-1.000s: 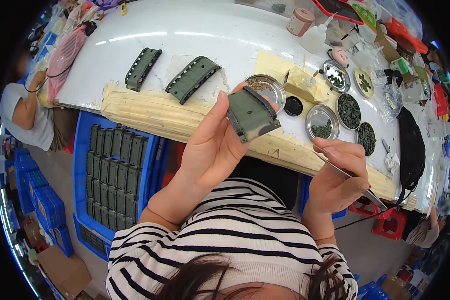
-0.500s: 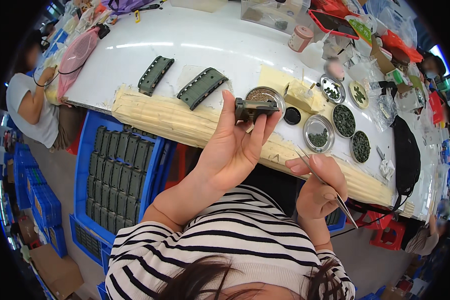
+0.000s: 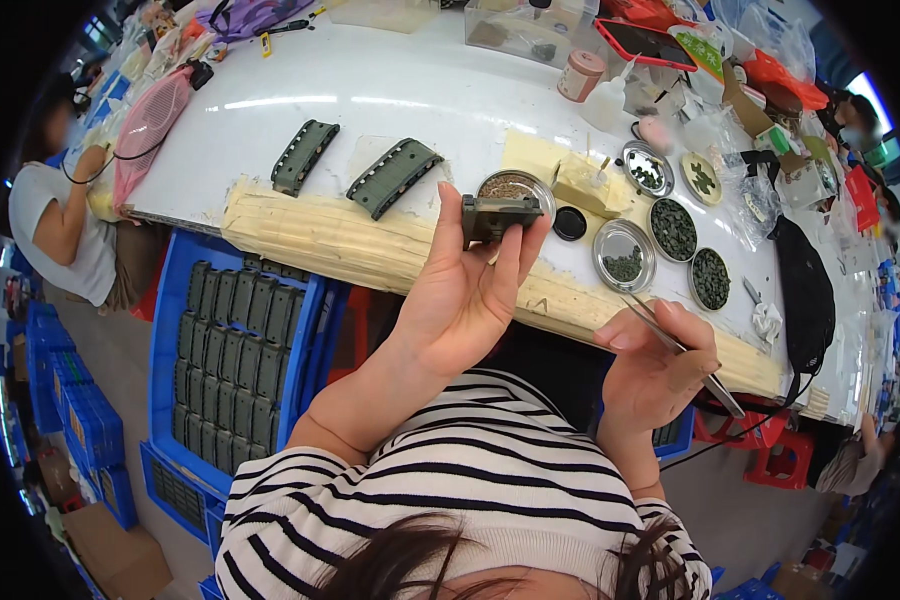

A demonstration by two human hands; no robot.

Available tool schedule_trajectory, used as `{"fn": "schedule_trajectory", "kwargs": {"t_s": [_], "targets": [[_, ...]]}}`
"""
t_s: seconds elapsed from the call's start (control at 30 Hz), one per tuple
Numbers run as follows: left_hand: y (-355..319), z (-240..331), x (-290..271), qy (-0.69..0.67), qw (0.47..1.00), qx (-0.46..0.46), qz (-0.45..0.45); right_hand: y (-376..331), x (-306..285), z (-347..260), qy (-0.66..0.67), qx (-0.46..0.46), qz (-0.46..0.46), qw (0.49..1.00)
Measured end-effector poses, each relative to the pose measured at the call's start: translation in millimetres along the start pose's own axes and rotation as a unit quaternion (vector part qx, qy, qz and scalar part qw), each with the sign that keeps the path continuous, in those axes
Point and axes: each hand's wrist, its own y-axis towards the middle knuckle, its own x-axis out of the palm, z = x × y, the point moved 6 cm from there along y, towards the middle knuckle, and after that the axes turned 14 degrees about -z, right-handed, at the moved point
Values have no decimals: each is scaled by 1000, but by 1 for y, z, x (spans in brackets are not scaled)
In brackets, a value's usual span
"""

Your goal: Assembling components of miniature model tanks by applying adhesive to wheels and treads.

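My left hand (image 3: 458, 300) is raised over the bench's front edge, closed on a dark green curved plastic part (image 3: 503, 207) held edge-on between thumb and fingers. My right hand (image 3: 662, 368) grips metal tweezers (image 3: 688, 358) whose tips point up and left. Just beyond the tips is a round metal dish (image 3: 650, 280) with small green pieces (image 3: 623, 265) in it. Two more dark green curved parts lie on the bench: a left one (image 3: 305, 158) and a right one (image 3: 395, 177).
Tins of dark green bits (image 3: 673, 229) and a small black lid (image 3: 569, 223) sit near a yellowish block (image 3: 587, 186). A blue crate (image 3: 165, 400) of similar parts stands at lower left. A black bag (image 3: 805, 300) hangs over the bench's right side. Another person (image 3: 65, 215) sits at far left.
My right hand has shifted to the right and slightly forward with the tweezers, their tips now nearer the metal dish. My left hand keeps its hold on the green part. The view has shifted slightly.
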Motion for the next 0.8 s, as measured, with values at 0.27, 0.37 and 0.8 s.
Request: {"fn": "schedule_trajectory", "kwargs": {"t_s": [0.27,0.37,0.8], "targets": [[-3,-3,-2,-1,1000,-7,1,0,2,2,34,34,9,999],[-5,-3,-4,12,1000,-9,7,-1,5,4,23,27,-8,999],[-8,9,12,368,922,62,-103,22,9,1,-116,-40,-97,988]]}}
